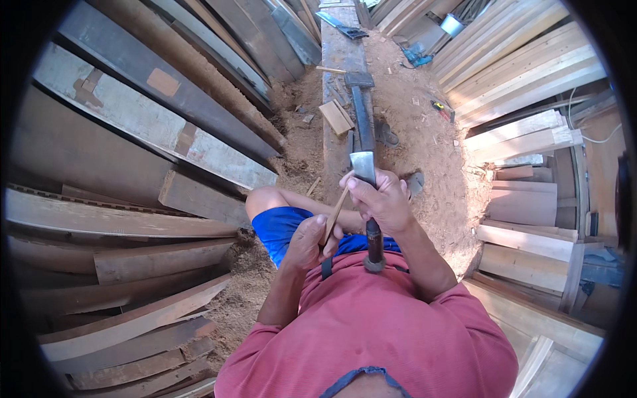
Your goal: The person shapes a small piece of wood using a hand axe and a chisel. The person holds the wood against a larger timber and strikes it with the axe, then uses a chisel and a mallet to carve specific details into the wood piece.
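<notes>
Stacked planks (133, 219) crowd the left of the hands, pale boards (524, 73) the right, and a long beam (338, 126) runs ahead with a hammer (360, 99) lying on it. The right hand (381, 202) is wrapped tight round a chisel (367, 199), blade up. The left hand (306, 242), just beside and below, pinches a thin wooden stick (335, 215) that leans against the chisel.

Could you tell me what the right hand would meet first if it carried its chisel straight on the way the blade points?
Probably the dark plane lying on the long beam ahead of the right hand and its chisel, though depth is unclear.
</notes>
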The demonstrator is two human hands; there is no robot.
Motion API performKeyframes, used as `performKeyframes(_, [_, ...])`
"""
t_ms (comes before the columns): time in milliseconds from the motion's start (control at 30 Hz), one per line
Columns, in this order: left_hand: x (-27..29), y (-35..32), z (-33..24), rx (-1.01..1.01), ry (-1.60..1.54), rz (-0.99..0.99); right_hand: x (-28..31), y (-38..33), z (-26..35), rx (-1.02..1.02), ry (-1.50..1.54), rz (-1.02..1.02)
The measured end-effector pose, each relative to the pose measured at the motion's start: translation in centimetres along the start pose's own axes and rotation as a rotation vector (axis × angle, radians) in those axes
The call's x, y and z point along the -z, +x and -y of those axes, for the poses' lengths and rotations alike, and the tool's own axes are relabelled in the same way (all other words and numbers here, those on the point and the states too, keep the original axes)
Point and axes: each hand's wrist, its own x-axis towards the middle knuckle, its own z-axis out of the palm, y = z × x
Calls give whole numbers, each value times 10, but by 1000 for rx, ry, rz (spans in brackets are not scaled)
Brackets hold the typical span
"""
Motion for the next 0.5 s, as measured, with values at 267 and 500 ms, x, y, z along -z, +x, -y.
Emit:
performKeyframes(267, [-9,23,1,-60,11,102,7,1,-7,-9,116,-3])
performKeyframes(500, [7,36,-2,-84,23,-129,-16,-12,-4,-99,605,-72])
